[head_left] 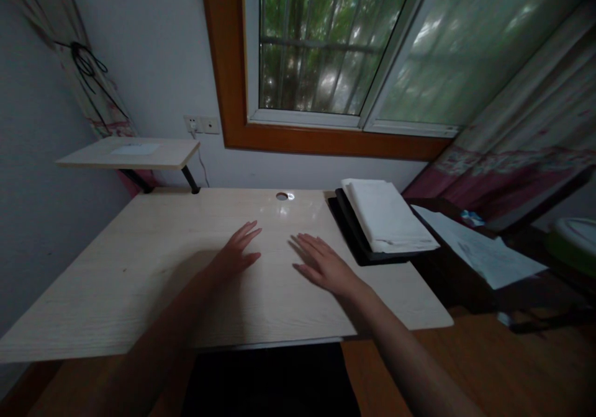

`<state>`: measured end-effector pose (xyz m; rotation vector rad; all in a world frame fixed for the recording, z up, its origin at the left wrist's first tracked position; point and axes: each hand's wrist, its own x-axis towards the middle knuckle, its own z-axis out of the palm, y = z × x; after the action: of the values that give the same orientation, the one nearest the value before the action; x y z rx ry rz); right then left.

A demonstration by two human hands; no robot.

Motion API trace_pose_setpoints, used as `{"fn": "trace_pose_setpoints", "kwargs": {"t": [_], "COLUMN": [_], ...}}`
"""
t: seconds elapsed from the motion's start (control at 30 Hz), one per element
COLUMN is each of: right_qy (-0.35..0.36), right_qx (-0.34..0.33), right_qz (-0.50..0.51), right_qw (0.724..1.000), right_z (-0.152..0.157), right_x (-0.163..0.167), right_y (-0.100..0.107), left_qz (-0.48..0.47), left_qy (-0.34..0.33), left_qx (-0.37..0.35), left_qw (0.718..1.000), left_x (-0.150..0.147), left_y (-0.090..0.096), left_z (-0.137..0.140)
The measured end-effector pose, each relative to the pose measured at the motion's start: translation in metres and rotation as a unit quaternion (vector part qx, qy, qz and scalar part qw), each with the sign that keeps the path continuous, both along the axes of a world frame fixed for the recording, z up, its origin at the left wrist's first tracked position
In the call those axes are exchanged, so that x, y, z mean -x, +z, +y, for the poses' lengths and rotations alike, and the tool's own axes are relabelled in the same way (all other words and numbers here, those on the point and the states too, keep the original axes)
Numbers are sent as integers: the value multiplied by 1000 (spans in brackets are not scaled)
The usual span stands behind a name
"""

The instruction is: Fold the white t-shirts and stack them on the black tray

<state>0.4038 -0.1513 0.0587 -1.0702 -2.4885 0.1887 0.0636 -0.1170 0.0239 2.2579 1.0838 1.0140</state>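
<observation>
Both of my hands are over the middle of a pale wood-look desk (274, 311), with nothing in them. My left hand (239, 251) has its fingers stretched forward and apart, thumb pointing right. To its right, my right hand (323, 263) is spread in the same way, thumb towards the left. Whether the palms touch the desktop I cannot tell. Nearest to my right hand, at the desk's right side, lies a stack of white paper or folded sheets (388, 212) on black flat folders or trays (347, 228).
A small raised shelf (167, 156) on black legs holds a white paper (135, 149) at the back left. A round cable hole (282, 197) sits near the desk's back edge. Right of the desk, a large sheet (479, 243) lies on a dark surface. A window (335, 44) is behind.
</observation>
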Motion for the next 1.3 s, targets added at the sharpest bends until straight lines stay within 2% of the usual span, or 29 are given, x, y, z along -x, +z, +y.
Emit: {"fn": "trace_pose_setpoints", "kwargs": {"t": [0.13,0.27,0.33,0.5,0.8,1.3], "right_qy": [39,60,68,84,58,60], "right_qx": [17,28,33,30,20,34], "right_qz": [-16,-40,-44,-52,-78,-114], "right_qw": [999,997,996,995,995,991], "right_z": [16,31,37,49,66,63], "right_x": [29,57,69,86,85,90], "right_y": [-7,-13,-15,-17,-33,-34], "left_qz": [145,271,301,326,378,391], "left_qy": [-8,9,17,24,23,32], "left_qx": [-49,-45,-44,-41,-31,-45], "left_qw": [988,961,952,944,925,919], "left_x": [14,28,31,29,11,13], "left_y": [-4,-5,-5,-5,0,-15], "left_z": [-1,-5,-7,-3,6,14]}}
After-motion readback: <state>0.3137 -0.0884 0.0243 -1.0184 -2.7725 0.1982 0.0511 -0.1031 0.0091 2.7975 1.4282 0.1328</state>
